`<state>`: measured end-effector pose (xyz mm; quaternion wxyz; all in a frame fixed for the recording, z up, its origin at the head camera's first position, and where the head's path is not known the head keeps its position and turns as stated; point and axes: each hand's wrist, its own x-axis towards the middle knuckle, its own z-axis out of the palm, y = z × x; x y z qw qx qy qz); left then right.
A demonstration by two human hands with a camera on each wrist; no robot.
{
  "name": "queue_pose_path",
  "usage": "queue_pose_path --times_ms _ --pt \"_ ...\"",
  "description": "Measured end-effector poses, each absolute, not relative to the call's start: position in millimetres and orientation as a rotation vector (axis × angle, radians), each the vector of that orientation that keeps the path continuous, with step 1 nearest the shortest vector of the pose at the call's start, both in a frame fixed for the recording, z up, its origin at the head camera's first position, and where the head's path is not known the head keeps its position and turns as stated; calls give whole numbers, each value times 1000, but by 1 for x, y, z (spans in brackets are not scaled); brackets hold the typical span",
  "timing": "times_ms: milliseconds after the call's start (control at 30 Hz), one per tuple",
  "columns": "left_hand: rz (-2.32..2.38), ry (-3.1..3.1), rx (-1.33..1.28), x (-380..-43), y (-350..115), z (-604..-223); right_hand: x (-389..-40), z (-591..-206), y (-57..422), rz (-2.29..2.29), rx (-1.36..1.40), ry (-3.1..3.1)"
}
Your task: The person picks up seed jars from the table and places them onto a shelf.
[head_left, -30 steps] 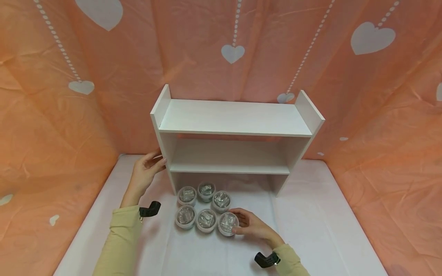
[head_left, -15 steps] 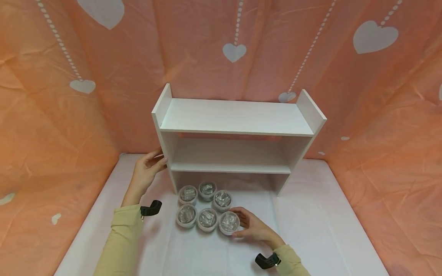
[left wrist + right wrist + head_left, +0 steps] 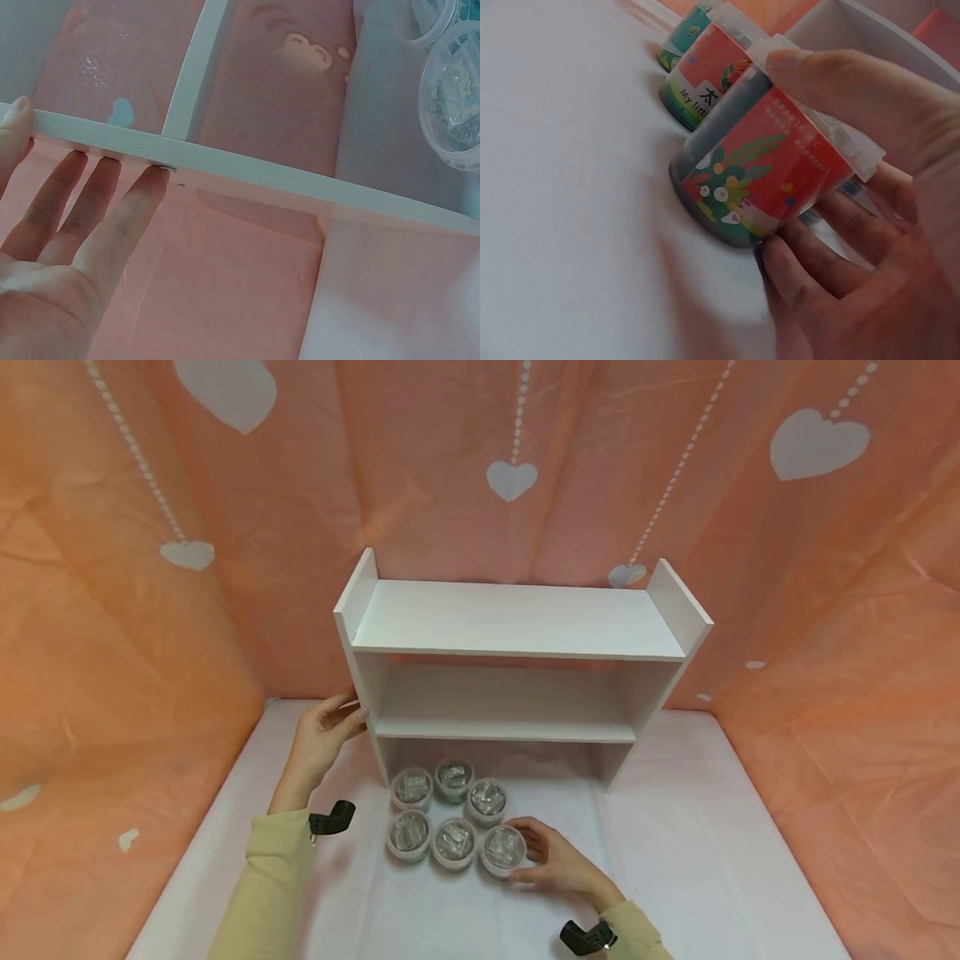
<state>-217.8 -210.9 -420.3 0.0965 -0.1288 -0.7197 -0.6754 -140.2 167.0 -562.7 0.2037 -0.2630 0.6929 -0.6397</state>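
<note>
Several small clear plastic cups with lids [image 3: 455, 841] stand in two rows in front of a white shelf unit [image 3: 517, 620]; crinkled packets show through their tops. My right hand [image 3: 558, 860] holds the front right cup [image 3: 503, 847], thumb on its rim and fingers around the far side. In the right wrist view this cup [image 3: 750, 165] has a red and green printed label with cartoon plants and is slightly tilted. My left hand [image 3: 318, 739] touches the shelf's left side panel, its fingers [image 3: 112, 225] extended against the outer face and its thumb at the front edge.
A white cloth [image 3: 690, 843] covers the table. Orange sheets [image 3: 825, 635] with white hearts close in the back and both sides. The shelf unit has a top board [image 3: 517, 618] and a middle board [image 3: 502, 702]. Each wrist wears a black camera [image 3: 332, 817].
</note>
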Motion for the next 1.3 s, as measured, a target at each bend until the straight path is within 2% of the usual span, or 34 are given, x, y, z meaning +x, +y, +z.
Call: queue_pose_path --times_ms 300,500,733,1300 --pt "-1990 -2147 -368 -217 -211 -421 -139 -548 182 -1784 -749 1951" --pt "-1971 -2155 -376 -216 -211 -422 -141 -522 192 -1802 -679 1956" --pt "-1976 -2144 -376 -217 -212 -422 -146 -488 198 -1814 -724 2048" --pt "-1991 -2118 -387 -217 -211 -422 -169 -424 185 -1814 -796 2175"
